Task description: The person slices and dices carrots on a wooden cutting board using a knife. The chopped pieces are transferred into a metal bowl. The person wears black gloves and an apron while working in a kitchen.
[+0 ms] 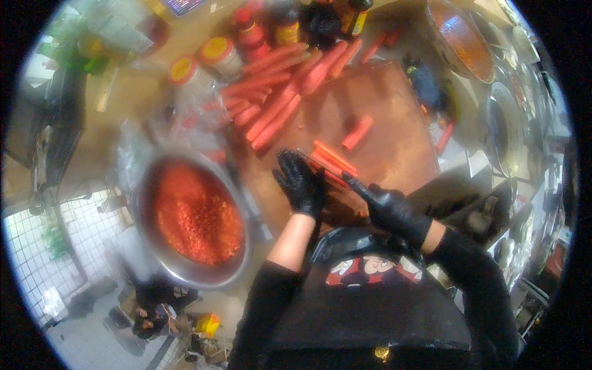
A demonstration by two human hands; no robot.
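My right hand (393,206), in a black glove, grips a knife whose handle is hidden in the palm. Its index finger stretches along the top of the thin blade (309,158). Beside the blade, split orange-red carrot pieces (334,157) rest on a brown cutting board (393,162). My left hand (300,185), also gloved in black, is at the blade's far end with the thumb spread; no object shows in it. Whether its fingertips touch the blade or the board is unclear. A short carrot chunk (357,132) lies farther up the board.
Whole peeled carrots (277,115) are heaped at the board's far left. Left of me stands a large metal bowl (245,222) of chopped red food (199,217). Lidded jars (222,55) and sauce bottles (286,27) line the back. A person (150,314) is at lower left.
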